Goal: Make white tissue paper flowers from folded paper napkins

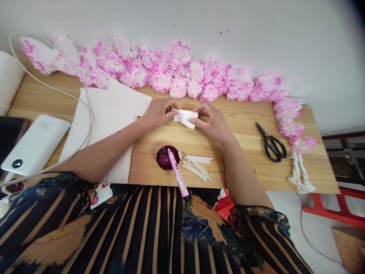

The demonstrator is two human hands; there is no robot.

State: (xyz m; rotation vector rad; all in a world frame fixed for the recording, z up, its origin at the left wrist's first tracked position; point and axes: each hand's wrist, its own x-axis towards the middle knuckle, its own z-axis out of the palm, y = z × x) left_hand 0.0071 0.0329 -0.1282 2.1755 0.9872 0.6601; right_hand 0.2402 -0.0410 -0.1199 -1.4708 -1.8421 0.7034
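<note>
Between my two hands is a small piece of folded white tissue paper [185,117], held just above the table. My left hand [159,111] pinches its left edge between thumb and fingers. At its right end, my right hand [211,118] grips it the same way. Nearer to me sits a small dark dish [162,158] with purple liquid, and a pink marker [178,173] leans across its rim. Beside the dish lie several thin white sticks [196,167]. Left of my hands, white tissue sheets [105,121] lie stacked, partly under my left forearm.
Pink-and-white paper flowers [159,72] line the table's back edge along the wall and bend down its right side. Black-handled scissors [272,144] rest at the right. At the left are a white power bank [37,142], its cable [51,88] and a white roll [8,82].
</note>
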